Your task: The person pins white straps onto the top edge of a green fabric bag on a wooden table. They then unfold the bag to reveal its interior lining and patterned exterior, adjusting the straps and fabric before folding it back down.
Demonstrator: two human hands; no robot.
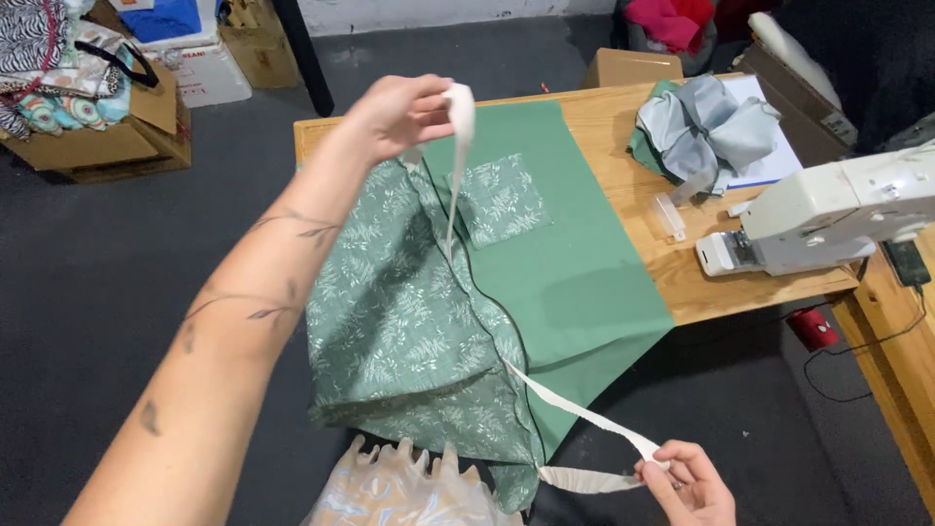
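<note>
L hand [401, 112] was raised above the bench's near-left corner, fingers closed in a pinch on the upper end of a cream fabric strap [458, 156]. Strap hung down from that pinch, ran along the curved edge of the leaf-print green fabric [399, 312], then came out past the bench's near edge twd the R hand [687, 482]. R hand was low, off the bench, thumb & fingers gripping the strap's other end, which folded back on itself there.

Leaf-print fabric was draped over the near-left corner & near edge of the bench [604, 136], most of it hanging below. It lay beside & partly over a plain green fabric panel [575, 282] w/ a small leaf-print pocket patch [499, 200] near its middle-left. Plain panel ran from the far edge across to the near edge & hung over.

Grey-green fabric bundle [706, 127] sat at the far-right part of the bench, on white paper [774, 161]. White sewing machine [828, 214] stood at the right edge. Small clear plastic piece [669, 216] lay between panel & machine.

Crinkled clear plastic bag [399, 492] below the draped fabric. Cardboard boxes w/ cloth [88, 107] on the floor, far left.
</note>
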